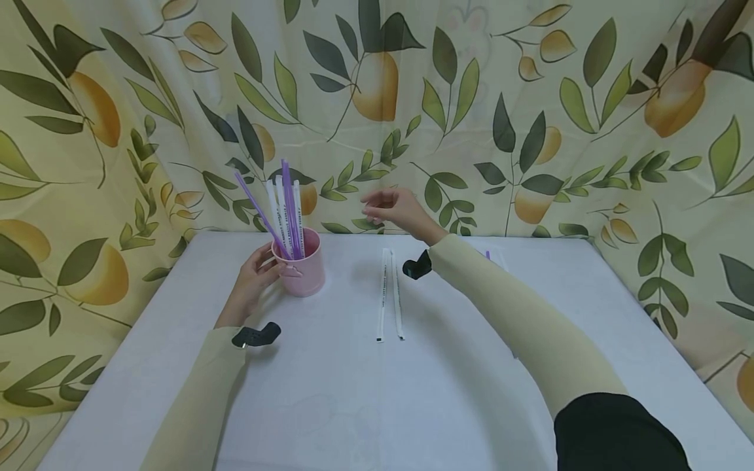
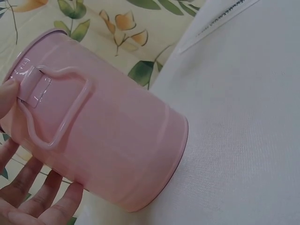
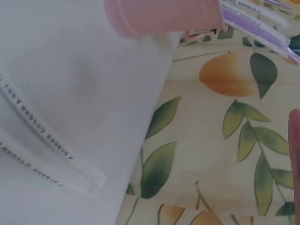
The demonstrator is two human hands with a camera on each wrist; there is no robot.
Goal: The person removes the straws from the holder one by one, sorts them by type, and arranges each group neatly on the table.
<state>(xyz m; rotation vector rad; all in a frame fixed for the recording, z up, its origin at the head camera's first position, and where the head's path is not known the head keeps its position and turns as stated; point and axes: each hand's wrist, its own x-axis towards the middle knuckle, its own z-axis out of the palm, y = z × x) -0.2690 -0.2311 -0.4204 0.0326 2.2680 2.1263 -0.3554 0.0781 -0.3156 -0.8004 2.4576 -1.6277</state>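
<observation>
My left hand (image 1: pixel 254 278) grips a pink metal bucket (image 1: pixel 304 278) from its left side. In the left wrist view the thumb lies by the rim and the handle (image 2: pixel 79 105), and the fingers (image 2: pixel 65 201) curl along the wall. The bucket holds several purple straws (image 1: pixel 288 209) and several white paper-wrapped straws (image 1: pixel 275 206). Raised over the far part of the table is my right hand (image 1: pixel 400 208), fingers loosely bent and holding nothing. Below it, two wrapped straws (image 1: pixel 383 294) lie lengthwise, side by side with printing on their wrappers; the right wrist view shows the wrapped straws (image 3: pixel 35 122) too.
All of this stands on a white-covered table (image 1: pixel 330 392). A curtain (image 1: pixel 377 150) with fruit and leaf prints hangs behind its far edge. Partly hidden by my right forearm, a small purple tip (image 1: pixel 487 255) shows on the right side of the table.
</observation>
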